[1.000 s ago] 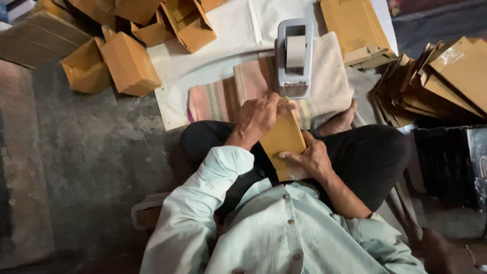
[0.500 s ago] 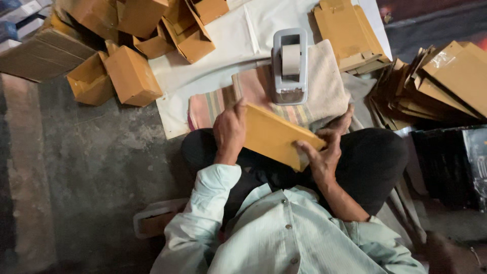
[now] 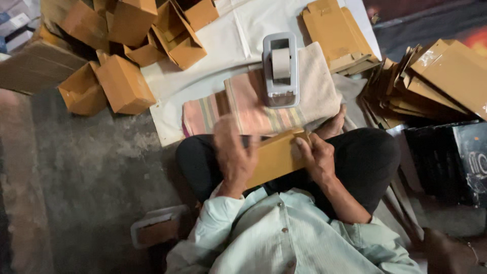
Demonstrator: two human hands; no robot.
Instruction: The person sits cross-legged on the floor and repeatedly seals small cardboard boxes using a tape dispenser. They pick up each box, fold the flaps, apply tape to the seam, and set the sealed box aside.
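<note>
I sit cross-legged on the floor with a flat brown cardboard box blank (image 3: 276, 156) over my lap. My right hand (image 3: 314, 157) grips its right end, thumb on top. My left hand (image 3: 234, 156) is blurred with motion and lies across the blank's left part, fingers pressed on it. A grey tape dispenser (image 3: 280, 71) with a pale roll stands just beyond the blank on a folded striped cloth (image 3: 243, 109).
Several folded-up brown boxes (image 3: 124, 83) lie heaped at the upper left on a white sheet (image 3: 223, 30). Flat box blanks are stacked at the top (image 3: 337, 35) and at the right (image 3: 431, 81). A dark crate (image 3: 451, 157) stands at my right knee.
The blank went from upright and narrow in my hands to lying flat and wide across my lap. My left hand moved down over its left part. The view shifted slightly.
</note>
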